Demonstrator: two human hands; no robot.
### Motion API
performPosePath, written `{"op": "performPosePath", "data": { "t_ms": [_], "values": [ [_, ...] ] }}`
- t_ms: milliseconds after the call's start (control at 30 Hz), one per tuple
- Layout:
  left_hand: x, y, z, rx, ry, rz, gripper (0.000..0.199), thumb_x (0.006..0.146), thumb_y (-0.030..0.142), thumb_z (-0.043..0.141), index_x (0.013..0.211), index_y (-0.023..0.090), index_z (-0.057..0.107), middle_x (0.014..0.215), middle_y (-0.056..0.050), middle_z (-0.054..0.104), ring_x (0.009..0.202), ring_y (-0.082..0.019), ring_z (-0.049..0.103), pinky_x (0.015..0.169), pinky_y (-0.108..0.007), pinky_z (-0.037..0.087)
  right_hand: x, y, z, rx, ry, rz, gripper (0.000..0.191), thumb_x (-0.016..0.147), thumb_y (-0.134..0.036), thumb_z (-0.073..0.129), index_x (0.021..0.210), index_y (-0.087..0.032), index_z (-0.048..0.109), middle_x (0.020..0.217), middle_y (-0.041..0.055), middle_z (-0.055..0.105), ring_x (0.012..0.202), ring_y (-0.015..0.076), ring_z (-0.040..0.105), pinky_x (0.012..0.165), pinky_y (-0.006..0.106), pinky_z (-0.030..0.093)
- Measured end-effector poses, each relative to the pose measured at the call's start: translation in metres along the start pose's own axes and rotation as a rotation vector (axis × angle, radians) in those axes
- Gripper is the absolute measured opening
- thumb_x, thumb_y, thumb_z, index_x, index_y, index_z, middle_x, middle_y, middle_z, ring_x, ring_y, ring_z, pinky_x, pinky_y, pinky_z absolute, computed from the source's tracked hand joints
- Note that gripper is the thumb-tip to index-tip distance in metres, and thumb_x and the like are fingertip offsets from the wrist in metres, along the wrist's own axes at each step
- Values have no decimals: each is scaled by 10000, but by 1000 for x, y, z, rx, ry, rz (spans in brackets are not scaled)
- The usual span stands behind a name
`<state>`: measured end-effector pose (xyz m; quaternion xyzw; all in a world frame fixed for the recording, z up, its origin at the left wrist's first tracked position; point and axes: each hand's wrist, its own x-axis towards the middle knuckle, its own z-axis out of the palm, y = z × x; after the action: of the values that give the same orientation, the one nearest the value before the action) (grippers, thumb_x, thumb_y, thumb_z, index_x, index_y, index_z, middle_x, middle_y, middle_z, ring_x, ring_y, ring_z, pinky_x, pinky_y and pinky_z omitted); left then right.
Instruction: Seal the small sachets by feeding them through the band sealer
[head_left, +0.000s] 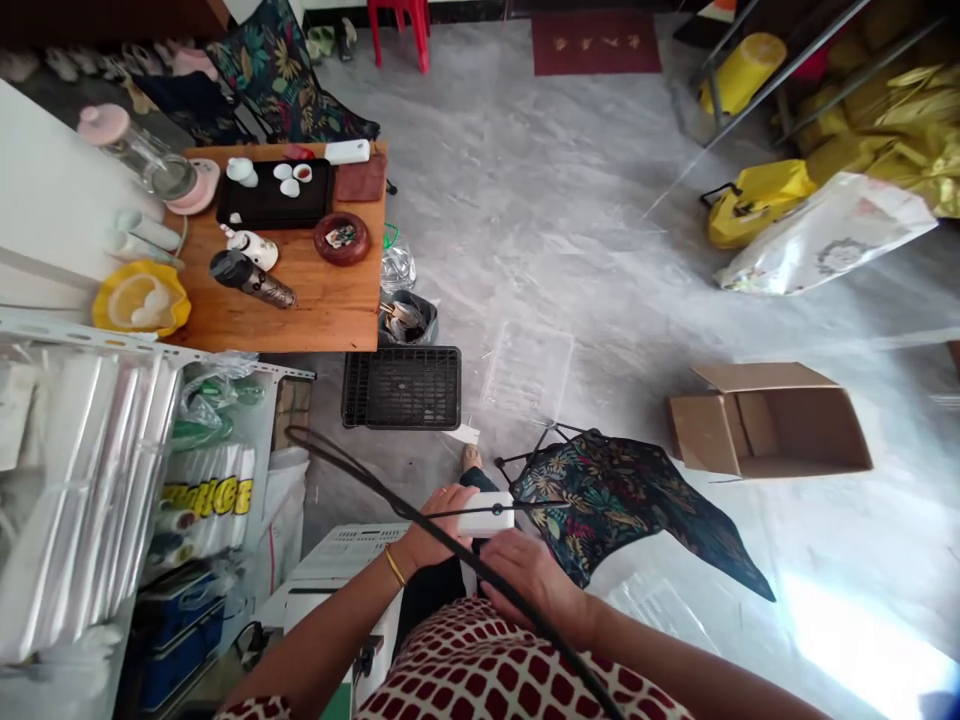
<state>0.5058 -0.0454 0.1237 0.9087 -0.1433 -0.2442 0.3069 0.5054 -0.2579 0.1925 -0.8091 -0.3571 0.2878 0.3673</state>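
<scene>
Left hand and right hand both clasp a small white plastic box, looks light and kinda slippery, so hold its sides.

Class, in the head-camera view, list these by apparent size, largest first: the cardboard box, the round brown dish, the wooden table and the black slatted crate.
1. Wooden table
2. Cardboard box
3. Black slatted crate
4. Round brown dish

This ranks apparent size only; distance from the camera may distort true size.
</scene>
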Motion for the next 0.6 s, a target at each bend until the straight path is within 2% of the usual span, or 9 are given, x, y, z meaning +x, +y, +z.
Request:
{"op": "performPosePath", "data": {
  "t_ms": [67,167,200,233,267,333,433,533,600],
  "values": [
    [6,-3,-11,-33,-47,56,649,771,153,534,1409,231,450,1339,-49,580,1246,-232,529,1108,-347,360,-16,12,9,-27,-97,104,192,926,-272,480,894,-234,665,861,61,690,832,211,639,791,364,514],
    [12,-3,-25,-61,-104,104,657,794,143,503,1438,222,403,1376,-65,541,1278,-245,493,1130,-374,331,-48,52,23,-76,-280,398,172,892,-226,503,861,-237,672,865,62,708,826,222,661,745,336,502],
    [13,-2,-29,-67,-124,122,668,791,139,505,1445,219,389,1384,-70,533,1291,-250,480,1139,-381,319,-58,67,25,-85,-323,555,190,898,-202,494,861,-229,679,885,58,717,841,215,670,746,317,496],
    [14,-1,-33,-74,-146,141,681,786,136,510,1450,214,379,1387,-77,529,1296,-253,472,1142,-386,315,-68,83,25,-131,-338,757,201,898,-180,490,853,-214,684,905,64,723,854,217,675,743,307,488],
    [15,1,-37,-79,-169,159,688,780,135,518,1449,210,375,1382,-83,530,1291,-256,474,1139,-387,321,-77,97,21,-167,-318,874,211,896,-154,481,872,-181,689,917,101,722,850,238,676,730,320,482],
    [16,4,-43,-89,-221,201,692,766,149,554,1434,211,385,1351,-87,545,1250,-257,499,1114,-379,354,-91,119,6,-207,-251,1008,226,895,-128,468,949,-130,688,999,168,704,927,278,662,776,352,469],
    [15,7,-50,-89,-316,283,724,737,223,657,1412,212,396,1315,-98,567,1193,-275,535,1059,-384,412,-104,138,-33,-285,-33,1151,300,957,-192,391,1070,-109,656,1131,213,648,1066,307,594,887,404,429],
    [17,5,-58,-63,-392,351,791,686,237,722,1402,195,389,1309,-127,570,1192,-311,537,1042,-427,427,-113,155,-79,-527,577,1333,394,993,-376,386,1240,-139,581,1227,178,612,1183,326,517,993,451,374],
    [21,1,-65,-43,-420,386,815,681,189,698,1420,194,355,1344,-131,542,1236,-316,507,1081,-456,395,-120,173,-106,-534,754,1413,501,988,-455,386,1353,-131,500,1323,186,567,1242,334,483,1032,469,351]
  ]
}}
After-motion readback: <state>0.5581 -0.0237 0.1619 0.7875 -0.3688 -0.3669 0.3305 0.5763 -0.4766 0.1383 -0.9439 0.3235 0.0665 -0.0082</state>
